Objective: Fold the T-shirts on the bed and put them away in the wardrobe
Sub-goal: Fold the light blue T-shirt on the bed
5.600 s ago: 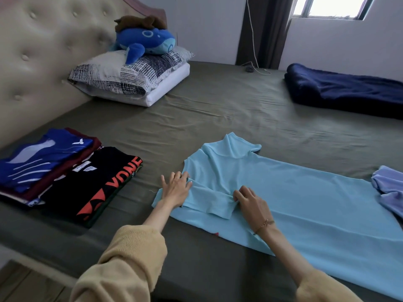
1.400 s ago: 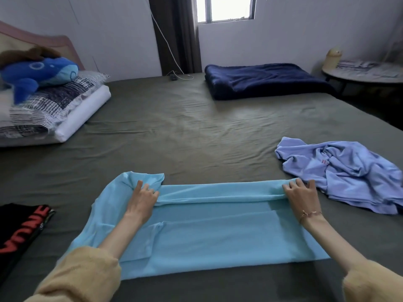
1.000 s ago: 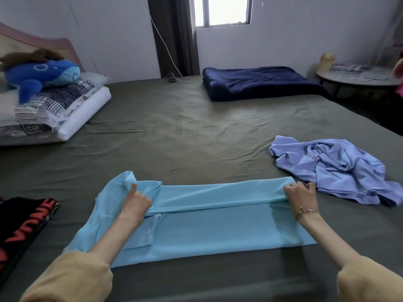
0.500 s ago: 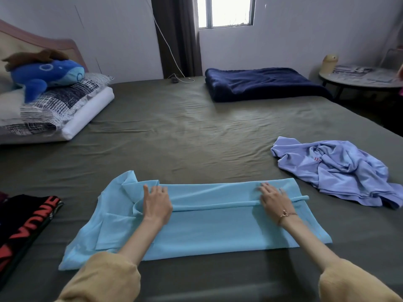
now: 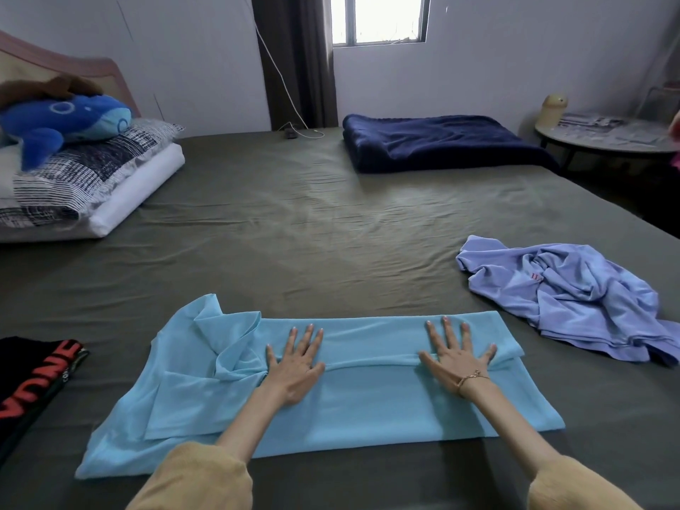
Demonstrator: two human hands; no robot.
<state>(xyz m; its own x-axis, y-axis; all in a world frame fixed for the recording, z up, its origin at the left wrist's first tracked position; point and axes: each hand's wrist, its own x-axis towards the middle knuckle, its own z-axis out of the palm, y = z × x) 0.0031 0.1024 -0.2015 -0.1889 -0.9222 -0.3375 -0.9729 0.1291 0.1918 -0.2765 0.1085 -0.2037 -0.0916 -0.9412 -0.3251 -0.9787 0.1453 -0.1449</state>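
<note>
Two hands lay flat, fingers straight and spread, on the light blue T-shirt spread across the near edge of the bed. The left hand pressed beside the bunched collar end; the right hand, with a bracelet at its wrist, pressed near the hem end. Both rested on the far long side of the shirt, which was folded over toward the near edge. A crumpled lavender T-shirt lay toward the right edge, just beyond the hem, apart from it. A folded black T-shirt with red lettering sat at the left near corner. A navy blanket lay folded at the far edge, and pillows carrying a blue plush whale occupied the far left corner
</note>
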